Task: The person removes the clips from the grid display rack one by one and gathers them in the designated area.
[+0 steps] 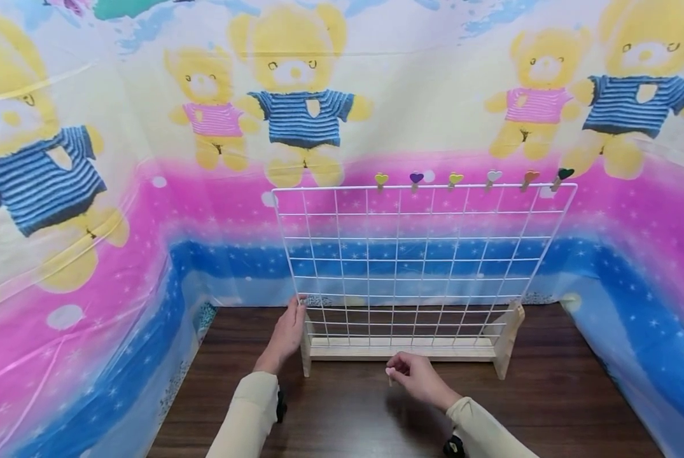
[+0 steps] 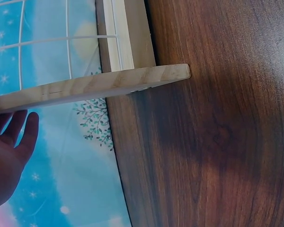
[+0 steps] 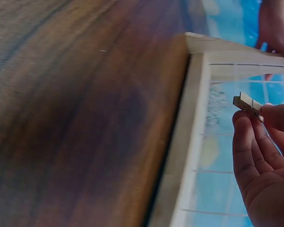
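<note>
My right hand [image 1: 418, 376] pinches a small wooden clothespin [image 3: 248, 105] between thumb and fingertips, low in front of the rack. A pale pink heart [image 1: 390, 371] shows on this clothespin in the head view. At the rack's left end, my left hand [image 1: 287, 332] rests its fingers against the wooden side piece [image 2: 90, 86]; the fingertips are partly hidden behind its edge. The white wire grid [image 1: 397, 259] stands upright in its wooden base [image 1: 401, 351]. Along its top wire sit several heart clothespins, among them a purple one [image 1: 416, 179] and a dark green one [image 1: 565, 173].
A dark brown wooden tabletop [image 1: 342, 413] lies under the rack. Behind it and at both sides hangs a cloth [image 1: 422, 114] printed with bears. The rack's right wooden side piece [image 1: 509, 340] stands beyond my right hand.
</note>
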A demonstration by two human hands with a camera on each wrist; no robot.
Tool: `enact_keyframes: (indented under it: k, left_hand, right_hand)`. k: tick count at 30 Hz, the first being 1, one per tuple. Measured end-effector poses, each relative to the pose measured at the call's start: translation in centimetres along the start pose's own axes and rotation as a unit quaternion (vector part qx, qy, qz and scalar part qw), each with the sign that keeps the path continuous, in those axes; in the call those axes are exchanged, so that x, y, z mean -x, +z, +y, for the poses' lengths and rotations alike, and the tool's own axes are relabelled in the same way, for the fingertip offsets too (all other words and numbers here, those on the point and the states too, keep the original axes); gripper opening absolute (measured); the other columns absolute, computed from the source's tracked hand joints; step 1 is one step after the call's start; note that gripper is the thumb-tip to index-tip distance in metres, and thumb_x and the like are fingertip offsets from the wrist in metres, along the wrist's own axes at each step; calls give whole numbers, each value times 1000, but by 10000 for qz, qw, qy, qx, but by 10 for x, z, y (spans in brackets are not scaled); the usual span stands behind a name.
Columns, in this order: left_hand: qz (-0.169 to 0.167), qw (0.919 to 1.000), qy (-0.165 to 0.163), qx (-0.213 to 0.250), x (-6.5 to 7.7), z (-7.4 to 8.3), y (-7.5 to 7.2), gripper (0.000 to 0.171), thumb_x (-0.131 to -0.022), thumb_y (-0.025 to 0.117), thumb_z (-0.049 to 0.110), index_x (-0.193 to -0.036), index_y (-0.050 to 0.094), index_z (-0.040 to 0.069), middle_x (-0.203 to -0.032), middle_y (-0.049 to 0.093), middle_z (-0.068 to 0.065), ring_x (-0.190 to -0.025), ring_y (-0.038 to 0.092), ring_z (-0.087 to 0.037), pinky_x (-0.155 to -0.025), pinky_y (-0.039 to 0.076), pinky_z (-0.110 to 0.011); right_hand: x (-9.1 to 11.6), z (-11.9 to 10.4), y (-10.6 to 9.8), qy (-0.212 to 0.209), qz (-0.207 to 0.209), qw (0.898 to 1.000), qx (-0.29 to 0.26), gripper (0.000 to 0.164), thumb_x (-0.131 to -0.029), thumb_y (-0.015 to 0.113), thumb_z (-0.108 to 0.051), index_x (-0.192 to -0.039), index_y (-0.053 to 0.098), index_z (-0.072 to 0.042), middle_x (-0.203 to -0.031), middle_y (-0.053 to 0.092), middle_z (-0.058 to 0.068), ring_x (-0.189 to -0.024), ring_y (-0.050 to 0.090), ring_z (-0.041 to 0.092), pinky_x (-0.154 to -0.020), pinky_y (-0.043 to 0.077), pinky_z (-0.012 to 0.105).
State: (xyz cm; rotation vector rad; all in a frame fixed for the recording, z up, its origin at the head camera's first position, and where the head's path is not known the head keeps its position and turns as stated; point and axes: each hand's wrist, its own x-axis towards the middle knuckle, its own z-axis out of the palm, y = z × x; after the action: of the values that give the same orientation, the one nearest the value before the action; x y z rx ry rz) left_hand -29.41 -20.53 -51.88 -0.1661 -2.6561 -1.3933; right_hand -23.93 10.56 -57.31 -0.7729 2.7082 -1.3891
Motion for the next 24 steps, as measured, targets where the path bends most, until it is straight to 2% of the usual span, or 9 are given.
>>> enact_keyframes:
  k: [3, 6, 9, 11, 24]
  left_hand:
    - [-12, 10000, -23, -55, -1, -1, 1, 38, -105, 27, 31, -139, 36, 17, -105, 54, -19, -91, 54, -32, -79, 43, -47]
    - [18, 9999, 41, -122, -2, -2, 1, 38, -105, 27, 31, -139, 36, 16, -99, 55, -16, -84, 53, -29, -73, 41, -44]
    - [-8, 9999, 72, -78, -2, -2, 0, 38, -105, 27, 32, -139, 36, 16, -124, 55, -18, -108, 54, -30, -84, 41, -49]
    - [-33, 9999, 98, -36, -1, -1, -1, 39, -105, 27, 32, -139, 36, 15, -131, 52, -19, -119, 49, -32, -91, 38, -52]
    - [-107, 9998, 146, 46, -2, -3, -1, 39, -105, 26, 30, -139, 35, 14, -134, 48, -22, -124, 44, -36, -98, 34, -55]
  right_hand:
    - [3, 9, 6, 167, -94, 9998, 80, 5, -91, 64, -17, -91, 65, -13, -75, 61, -12, -69, 56, 4, -62, 46, 24]
    - [5, 16, 11, 307, -180, 9993, 119, 5, -91, 65, -18, -90, 66, -13, -76, 61, -11, -68, 54, 3, -61, 45, 24]
    - [8, 21, 15, 392, -285, 9987, 130, 5, -91, 64, -18, -90, 67, -13, -75, 60, -11, -67, 53, 3, -60, 44, 24]
    - [8, 24, 17, 376, -332, 9986, 155, 6, -91, 65, -18, -89, 67, -13, -74, 59, -11, -65, 53, 3, -59, 44, 24]
    - [14, 34, 29, 374, -524, 9977, 205, 5, -87, 66, -13, -83, 67, -10, -65, 57, -10, -56, 51, 2, -55, 43, 23]
